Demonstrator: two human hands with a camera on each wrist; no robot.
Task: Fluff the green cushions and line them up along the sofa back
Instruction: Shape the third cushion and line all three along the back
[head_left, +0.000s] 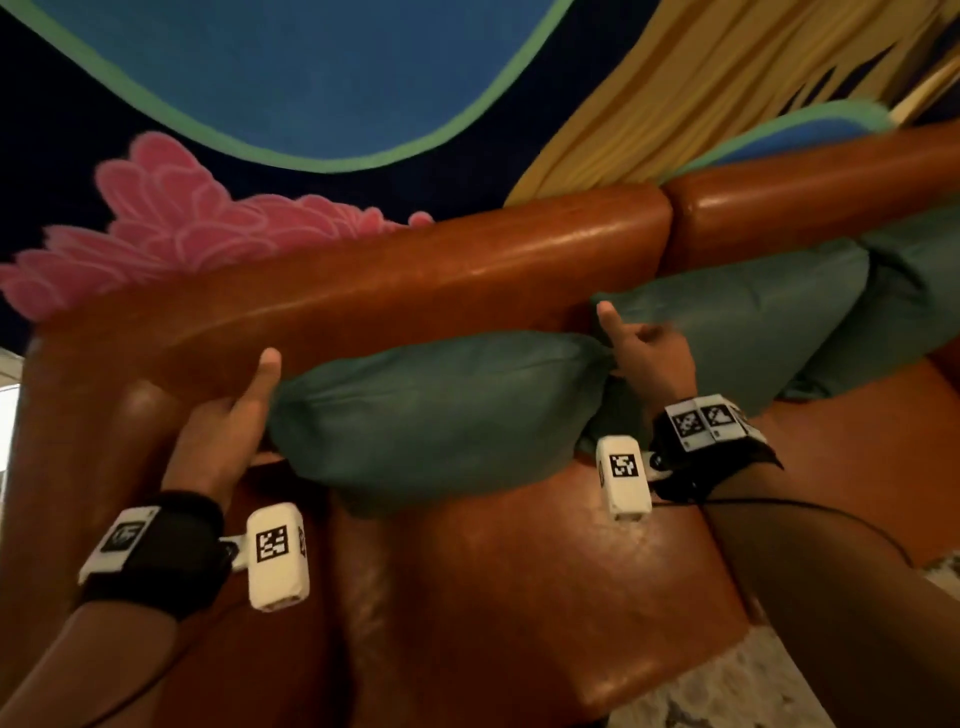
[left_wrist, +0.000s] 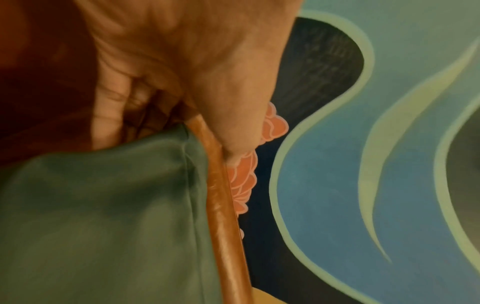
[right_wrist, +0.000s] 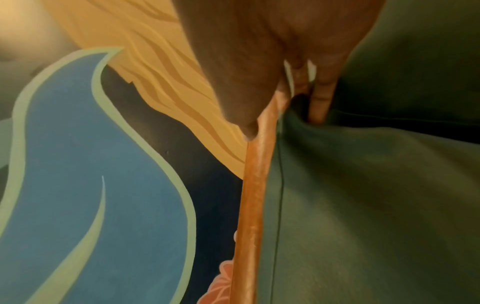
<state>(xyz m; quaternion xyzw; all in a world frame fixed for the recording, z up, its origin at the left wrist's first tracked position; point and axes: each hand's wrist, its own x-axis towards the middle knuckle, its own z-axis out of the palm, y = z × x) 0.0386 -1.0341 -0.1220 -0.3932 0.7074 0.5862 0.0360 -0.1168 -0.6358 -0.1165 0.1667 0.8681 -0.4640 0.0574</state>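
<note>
Head view: my left hand (head_left: 218, 441) and right hand (head_left: 649, 358) grip the cushion's (head_left: 436, 410) ends; it could sag off the sofa back (head_left: 363, 291).

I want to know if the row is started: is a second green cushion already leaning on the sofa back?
Yes, in the head view a second cushion leans on the sofa back just right of the held cushion.
</note>
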